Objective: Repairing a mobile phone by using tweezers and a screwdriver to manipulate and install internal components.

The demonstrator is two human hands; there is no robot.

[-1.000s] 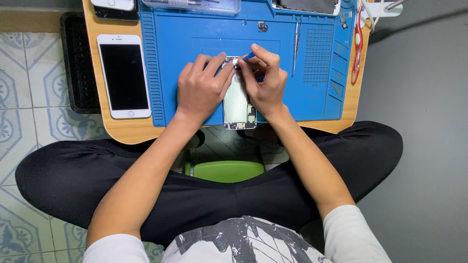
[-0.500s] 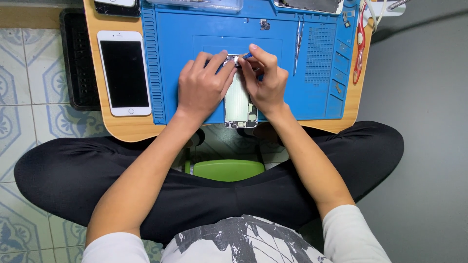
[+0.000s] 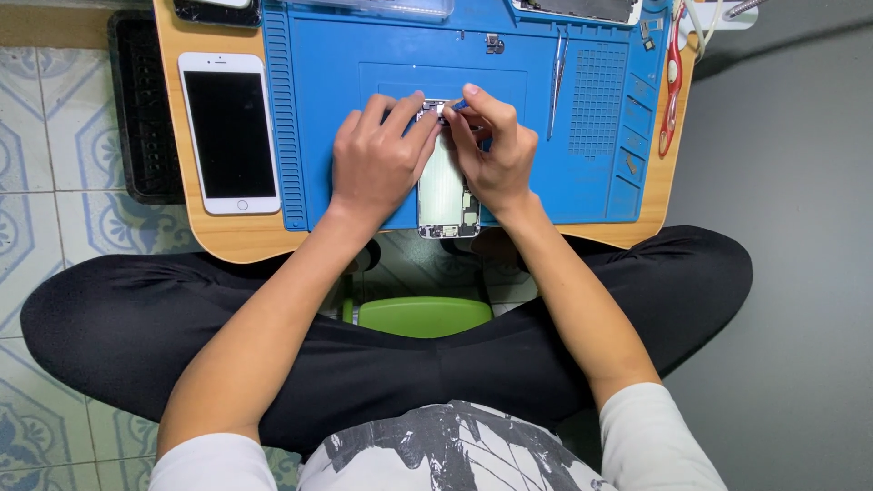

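Note:
An opened phone body point(image 3: 446, 195) with bare circuitry lies on the blue work mat point(image 3: 309, 136), its near end jutting over the table edge. My left hand point(image 3: 373, 164) rests on its left side, fingers curled onto its far end. My right hand point(image 3: 491, 150) pinches a small blue-handled tool point(image 3: 459, 105) at that same far end, tip on the phone's top. Both hands cover much of the phone's upper half.
A white phone with a dark screen point(image 3: 229, 132) lies on the wooden table point(image 3: 227, 241) to the left. Tweezers point(image 3: 556, 82) and red-handled cutters point(image 3: 671, 91) sit at the mat's right. A black tray point(image 3: 136, 109) lies left; a green stool point(image 3: 423, 315) is below.
Both hands and the phone body stay in nearly the same spot; only slight finger shifts at the phone's far end.

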